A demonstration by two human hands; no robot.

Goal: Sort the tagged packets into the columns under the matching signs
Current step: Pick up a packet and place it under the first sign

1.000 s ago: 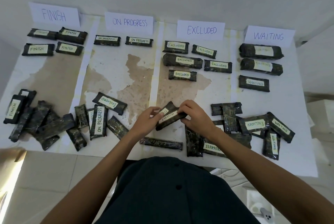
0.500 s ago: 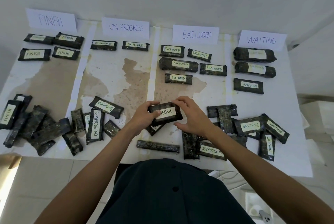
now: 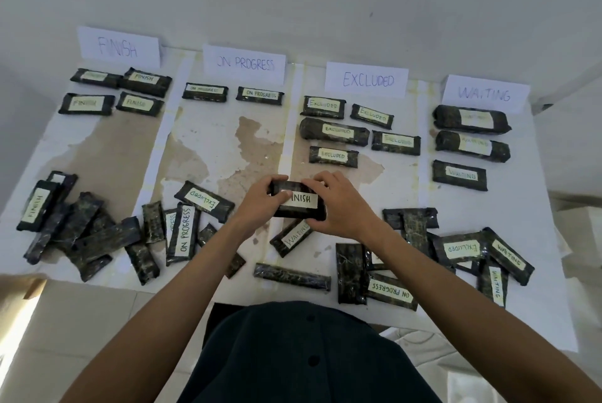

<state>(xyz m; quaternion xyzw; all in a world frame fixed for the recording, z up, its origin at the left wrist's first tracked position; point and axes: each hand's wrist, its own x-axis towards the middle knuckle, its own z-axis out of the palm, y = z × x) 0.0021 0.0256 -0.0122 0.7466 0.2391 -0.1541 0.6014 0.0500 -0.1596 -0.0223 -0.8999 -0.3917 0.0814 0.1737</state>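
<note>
One packet tagged FINISH is held at mid-frame, over the tabletop: the left hand curls round its left end, the right hand pinches its right end, label facing up, probably so the tag can be read. Its column, judging by the FINISH sign at upper left, already holds four packets.
</note>
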